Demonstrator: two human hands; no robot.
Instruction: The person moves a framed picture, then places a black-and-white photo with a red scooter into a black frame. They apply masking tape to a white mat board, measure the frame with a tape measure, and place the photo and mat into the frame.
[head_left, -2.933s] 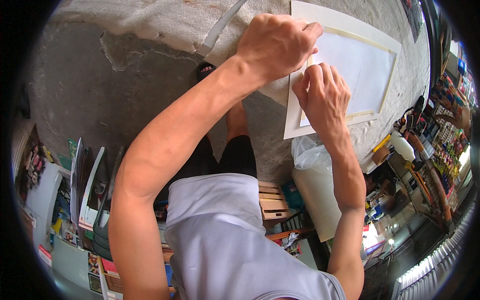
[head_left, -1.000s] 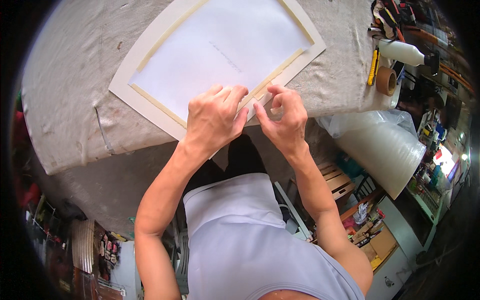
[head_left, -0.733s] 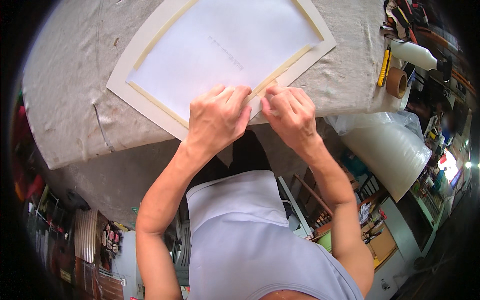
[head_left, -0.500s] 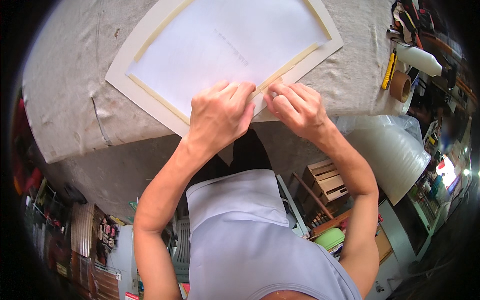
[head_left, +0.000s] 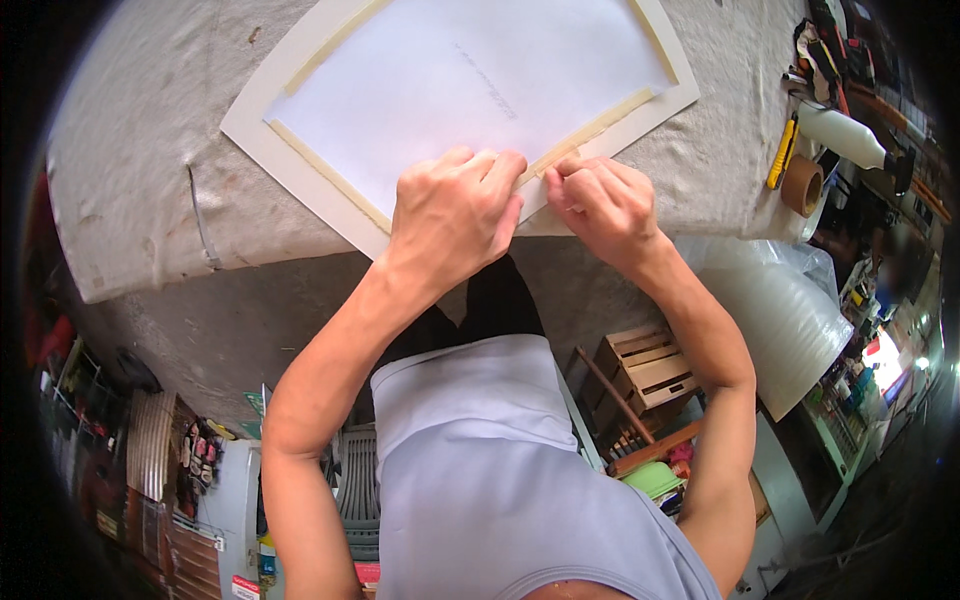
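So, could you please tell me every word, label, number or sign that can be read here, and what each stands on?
White sheet: a faint slanting line of marks, too blurred to read.
Red-and-white label, lower left: lettering too small to read surely.
I can quote no text with confidence.

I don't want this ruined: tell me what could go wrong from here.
The right hand pinches at the tape strip along the white sheet; a hard pull might tear either. The near corner of the board, hidden by the left hand, seems to reach the table edge, so pressing could bend it. The tape roll sits near the table's side; a knock might send it off.
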